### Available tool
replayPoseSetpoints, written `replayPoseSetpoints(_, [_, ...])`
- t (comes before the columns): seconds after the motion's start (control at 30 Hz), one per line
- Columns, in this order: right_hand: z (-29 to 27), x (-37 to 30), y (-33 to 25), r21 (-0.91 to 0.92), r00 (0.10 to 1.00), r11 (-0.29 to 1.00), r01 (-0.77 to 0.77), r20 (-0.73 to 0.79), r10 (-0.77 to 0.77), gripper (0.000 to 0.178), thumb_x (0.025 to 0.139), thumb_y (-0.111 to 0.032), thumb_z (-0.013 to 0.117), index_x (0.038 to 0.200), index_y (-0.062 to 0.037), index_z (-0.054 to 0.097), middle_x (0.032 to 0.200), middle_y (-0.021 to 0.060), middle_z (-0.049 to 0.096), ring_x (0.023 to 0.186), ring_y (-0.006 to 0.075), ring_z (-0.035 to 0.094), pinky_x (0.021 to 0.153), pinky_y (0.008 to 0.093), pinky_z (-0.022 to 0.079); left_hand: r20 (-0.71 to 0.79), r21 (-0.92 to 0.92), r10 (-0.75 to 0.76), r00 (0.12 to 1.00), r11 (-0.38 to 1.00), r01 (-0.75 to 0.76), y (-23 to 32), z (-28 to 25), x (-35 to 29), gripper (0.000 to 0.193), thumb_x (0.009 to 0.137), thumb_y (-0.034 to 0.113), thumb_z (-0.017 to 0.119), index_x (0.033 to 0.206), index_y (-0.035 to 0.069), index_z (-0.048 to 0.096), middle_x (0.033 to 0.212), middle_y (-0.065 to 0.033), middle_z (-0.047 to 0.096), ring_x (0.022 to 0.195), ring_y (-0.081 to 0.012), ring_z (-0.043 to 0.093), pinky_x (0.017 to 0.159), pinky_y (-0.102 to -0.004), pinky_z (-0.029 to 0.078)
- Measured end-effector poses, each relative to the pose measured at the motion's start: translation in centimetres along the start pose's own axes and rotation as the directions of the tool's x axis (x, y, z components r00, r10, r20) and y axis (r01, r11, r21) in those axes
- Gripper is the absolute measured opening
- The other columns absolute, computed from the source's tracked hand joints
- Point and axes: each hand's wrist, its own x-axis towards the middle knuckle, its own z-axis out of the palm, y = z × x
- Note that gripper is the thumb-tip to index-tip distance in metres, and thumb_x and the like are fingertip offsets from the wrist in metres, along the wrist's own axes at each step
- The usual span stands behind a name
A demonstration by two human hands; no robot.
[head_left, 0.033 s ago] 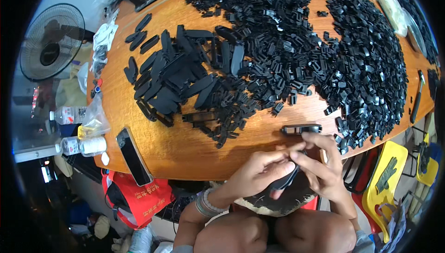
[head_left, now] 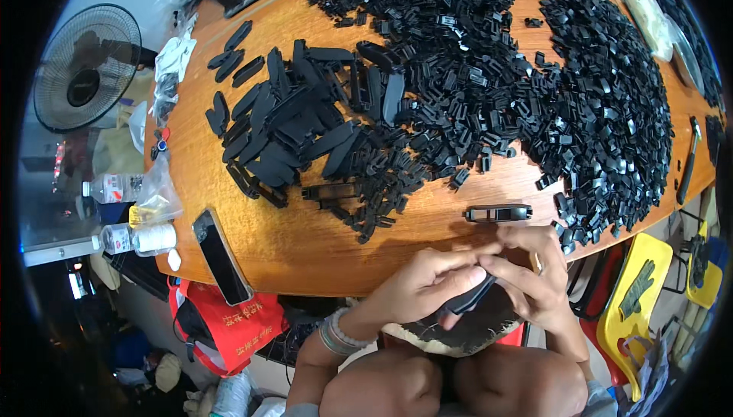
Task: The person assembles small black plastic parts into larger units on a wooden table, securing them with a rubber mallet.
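My left hand (head_left: 437, 283) is closed round a long black plastic part (head_left: 472, 295), which sticks out below its fingers over my lap. My right hand (head_left: 532, 276) meets it at the part's upper end, thumb and fingertips pinched there; whether a smaller piece lies between them is hidden. Just beyond my hands, a black elongated plastic housing (head_left: 498, 213) with openings lies by itself on the wooden table (head_left: 321, 253). Further left is a pile of long black plastic covers (head_left: 286, 127), with a heap of small black clips (head_left: 382, 180) beside it.
Large heaps of small black parts (head_left: 603, 111) spread over the back and right. A phone (head_left: 221, 256) lies at the left edge, near plastic bottles (head_left: 155, 240). A black-handled tool (head_left: 688, 161) rests far right. A yellow chair (head_left: 634, 302) with a glove stands beside the table.
My hands stay together at the black part, with only a slight shift of the fingers. The right fingers have drawn in a little toward me. Nothing on the table has visibly moved.
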Motion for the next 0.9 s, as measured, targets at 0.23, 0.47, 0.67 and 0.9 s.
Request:
replayPoseSetpoints(0.23, [-1.6,-0.8,-0.3,-0.266,0.953,0.93,-0.255,0.094,0.288,0.032,0.062,-0.003,0.075,0.093,-0.0007,0.064,0.091,0.0113,0.058,0.082,0.0289,0.054,0.071,0.0376,0.045,-0.333,0.91,0.831,0.445,0.161,0.381,2.4,-7.0,-1.1,0.015,0.082,0.01,0.067,0.093,0.002,0.062,0.075,-0.0092,0.058,0.064,-0.0202,0.058,0.058,-0.03,0.045])
replayPoseSetpoints(0.47, [-1.9,-0.5,1.6,-0.375,0.965,0.889,-0.264,-0.107,0.241,0.028,0.07,-0.004,0.071,0.096,-0.0013,0.061,0.089,0.0112,0.054,0.079,0.03,0.049,0.069,0.0402,0.04,-0.641,0.729,0.613,0.463,0.296,0.617,3.6,-9.0,-1.5,0.018,0.081,0.018,0.068,0.087,0.002,0.061,0.085,-0.01,0.058,0.08,-0.0284,0.059,0.069,-0.0351,0.046])
replayPoseSetpoints(0.67, [-3.6,0.7,3.8,-0.503,0.929,0.783,-0.366,-0.239,0.281,0.017,0.071,0.002,0.064,0.088,-0.0033,0.064,0.084,0.0085,0.053,0.079,0.0263,0.049,0.07,0.0364,0.04,-0.366,0.905,0.793,0.488,0.18,0.386,2.8,-9.7,-1.6,0.015,0.076,0.003,0.07,0.084,-0.001,0.058,0.083,-0.0118,0.057,0.069,-0.025,0.055,0.064,-0.0332,0.045])
replayPoseSetpoints(0.9, [-2.9,1.8,4.6,-0.53,0.961,0.803,-0.273,-0.117,0.25,0.022,0.07,0.004,0.066,0.09,-0.003,0.065,0.085,0.0091,0.053,0.08,0.0276,0.049,0.072,0.0362,0.042,-0.436,0.887,0.85,0.296,0.349,0.304,2.4,-7.3,-2.1,0.01,0.084,-0.007,0.06,0.091,-0.001,0.056,0.099,-0.0102,0.06,0.085,-0.014,0.056,0.069,-0.0252,0.044])
